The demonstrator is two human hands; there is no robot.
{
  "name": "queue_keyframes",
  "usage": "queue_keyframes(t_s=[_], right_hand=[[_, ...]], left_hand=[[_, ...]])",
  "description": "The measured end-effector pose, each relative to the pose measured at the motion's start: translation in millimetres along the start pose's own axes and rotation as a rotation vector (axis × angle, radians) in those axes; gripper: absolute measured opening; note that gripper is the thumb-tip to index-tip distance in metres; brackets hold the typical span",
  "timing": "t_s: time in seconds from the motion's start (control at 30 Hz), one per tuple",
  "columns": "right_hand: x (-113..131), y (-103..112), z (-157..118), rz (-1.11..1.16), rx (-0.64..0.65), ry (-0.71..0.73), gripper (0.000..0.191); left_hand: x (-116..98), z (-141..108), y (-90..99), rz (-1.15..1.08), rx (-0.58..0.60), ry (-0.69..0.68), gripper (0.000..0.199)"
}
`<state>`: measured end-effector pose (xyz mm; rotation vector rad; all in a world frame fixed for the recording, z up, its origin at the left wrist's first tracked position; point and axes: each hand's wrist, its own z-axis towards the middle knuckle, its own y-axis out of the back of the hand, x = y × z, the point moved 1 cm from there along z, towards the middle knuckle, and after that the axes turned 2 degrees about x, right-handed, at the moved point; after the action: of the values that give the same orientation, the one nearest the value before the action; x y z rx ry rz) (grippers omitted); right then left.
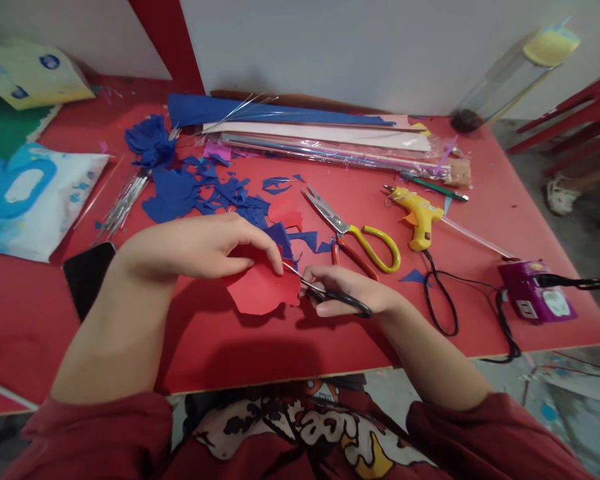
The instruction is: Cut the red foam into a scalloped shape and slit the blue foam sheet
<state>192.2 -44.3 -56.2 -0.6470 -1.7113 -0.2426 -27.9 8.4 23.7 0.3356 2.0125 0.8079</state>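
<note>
Scissors (pixel 350 302) with black handles sit in the right hand (pixel 347 287), its fingers curled close about the handles; the blades point up and to the left, meeting the edge of the red paper (pixel 260 291), though how wide they part I cannot tell; the left hand (pixel 213 243) has hold of that paper, thumb and forefinger set a little apart on its upper face, its other fingers out of sight.

One red sheet is held, raised over the near middle of the red table (pixel 360 347); a second red piece (pixel 286 212) lies beyond it; blue scraps (pixel 230 193) spread behind the left hand, too overlapped to count; one blue ruffled bunch (pixel 150 141) and one bundle of wires (pixel 127 203) lie farther left; also on the table are one pair of shears (pixel 333 217) with a yellow and a red handle, one yellow glue gun (pixel 419 217), one purple box (pixel 537 293) and one dark phone (pixel 87 273).

The table's near edge runs just below the held paper, a strip of red surface showing between; the shears lie just beyond the right hand, their handles near it; a black cord (pixel 453 323) loops between the right forearm and the box; the phone lies partly behind the left forearm; the back of the table is lined with long wrapped strips (pixel 330 150).
</note>
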Motion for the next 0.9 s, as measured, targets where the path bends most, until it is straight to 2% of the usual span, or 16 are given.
queue_keyframes(t_s=[0.27, 0.43, 0.6, 0.73, 0.9], right_hand=[[1.7, 0.3, 0.0, -0.112, -0.037, -0.067, 0.041], [-0.3, 3.0, -0.5, -0.217, -0.089, -0.057, 0.045], [-3.2, 5.9, -0.3, -0.191, -0.146, -0.005, 0.047], [-2.9, 5.2, 0.2, -0.133, -0.096, 0.020, 0.046], [-2.1, 2.8, -0.2, -0.025, -0.014, 0.076, 0.044]], left_hand=[[-0.9, -2.0, -0.1, 0.088, 0.005, 0.057, 0.035], [-0.9, -2.1, 0.3, 0.098, 0.001, 0.091, 0.033], [-0.2, -3.4, 3.1, 0.055, -0.034, 0.060, 0.033], [0.8, -5.1, 5.4, 0.041, -0.076, 0.033, 0.032], [0.7, -4.8, 4.2, 0.016, -0.055, 0.008, 0.033]])
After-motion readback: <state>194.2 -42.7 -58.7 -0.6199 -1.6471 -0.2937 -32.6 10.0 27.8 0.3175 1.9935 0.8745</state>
